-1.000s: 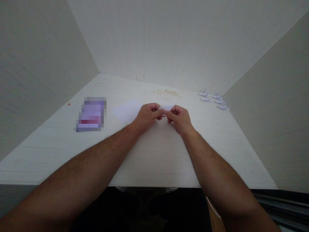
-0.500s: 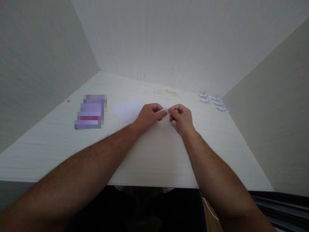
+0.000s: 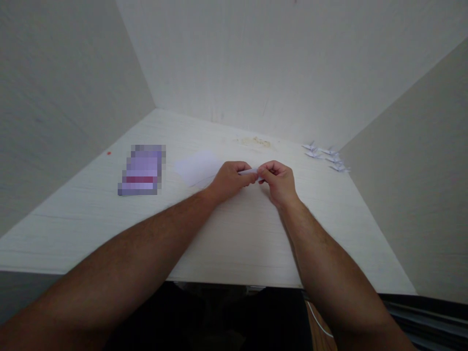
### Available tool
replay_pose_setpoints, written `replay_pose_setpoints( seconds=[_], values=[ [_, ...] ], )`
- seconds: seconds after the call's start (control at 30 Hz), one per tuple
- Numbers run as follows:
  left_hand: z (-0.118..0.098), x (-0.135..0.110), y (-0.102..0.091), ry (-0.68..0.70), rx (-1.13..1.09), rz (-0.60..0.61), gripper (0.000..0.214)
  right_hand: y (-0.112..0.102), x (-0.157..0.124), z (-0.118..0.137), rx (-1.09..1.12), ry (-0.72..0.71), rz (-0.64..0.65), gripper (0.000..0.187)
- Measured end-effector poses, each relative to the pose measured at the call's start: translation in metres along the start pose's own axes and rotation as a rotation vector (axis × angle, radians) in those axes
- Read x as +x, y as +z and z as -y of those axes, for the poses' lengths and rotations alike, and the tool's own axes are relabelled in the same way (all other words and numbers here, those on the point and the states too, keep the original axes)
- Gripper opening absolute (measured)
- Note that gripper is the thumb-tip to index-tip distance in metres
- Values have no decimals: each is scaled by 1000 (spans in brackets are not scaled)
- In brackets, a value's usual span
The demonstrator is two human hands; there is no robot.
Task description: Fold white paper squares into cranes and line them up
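Observation:
Between my two hands is a small piece of folded white paper (image 3: pixel 249 171), held just above the middle of the table. My left hand (image 3: pixel 236 178) pinches it from the left, thumb on top. My right hand (image 3: pixel 277 178) grips its right end between thumb and fingers. Much of the paper is hidden by the fingers, so its full shape does not show. Left of my left hand, white paper sheets (image 3: pixel 197 165) lie flat on the table, partly behind that hand.
Several folded white paper cranes (image 3: pixel 332 158) stand in a group at the back right of the white table (image 3: pixel 234 243). A blurred-out purple item (image 3: pixel 142 168) lies at the left, near a small red spot (image 3: pixel 108 153). Pale walls enclose the table's back and sides.
The paper between my hands has turned, and a longer strip of it now shows above the left thumb. The whole view has shifted slightly.

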State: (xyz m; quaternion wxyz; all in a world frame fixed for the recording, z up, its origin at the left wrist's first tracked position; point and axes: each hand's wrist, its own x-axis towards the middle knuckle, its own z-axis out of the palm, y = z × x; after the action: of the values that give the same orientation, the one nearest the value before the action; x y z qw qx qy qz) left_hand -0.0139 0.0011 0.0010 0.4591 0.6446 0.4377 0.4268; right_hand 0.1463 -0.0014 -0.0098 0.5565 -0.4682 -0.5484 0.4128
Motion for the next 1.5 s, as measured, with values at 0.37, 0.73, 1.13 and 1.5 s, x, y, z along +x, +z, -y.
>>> replay_pose_setpoints(
  seconds=[0.37, 0.73, 1.13, 1.5],
  values=[
    [2, 2, -2, -39, -122, -106, 18, -1, 1, -4, 40, 81, -44, 24],
    [10, 7, 4, 50, -212, -120, 22, 2, 1, -1, -76, -39, -47, 19],
    [15, 7, 5, 75, -168, -91, 17, -1, 0, -2, -144, -99, -19, 12],
    [16, 7, 3, 123, -83, -89, 16, 0, 0, 2, -107, -15, 51, 16]
  ],
)
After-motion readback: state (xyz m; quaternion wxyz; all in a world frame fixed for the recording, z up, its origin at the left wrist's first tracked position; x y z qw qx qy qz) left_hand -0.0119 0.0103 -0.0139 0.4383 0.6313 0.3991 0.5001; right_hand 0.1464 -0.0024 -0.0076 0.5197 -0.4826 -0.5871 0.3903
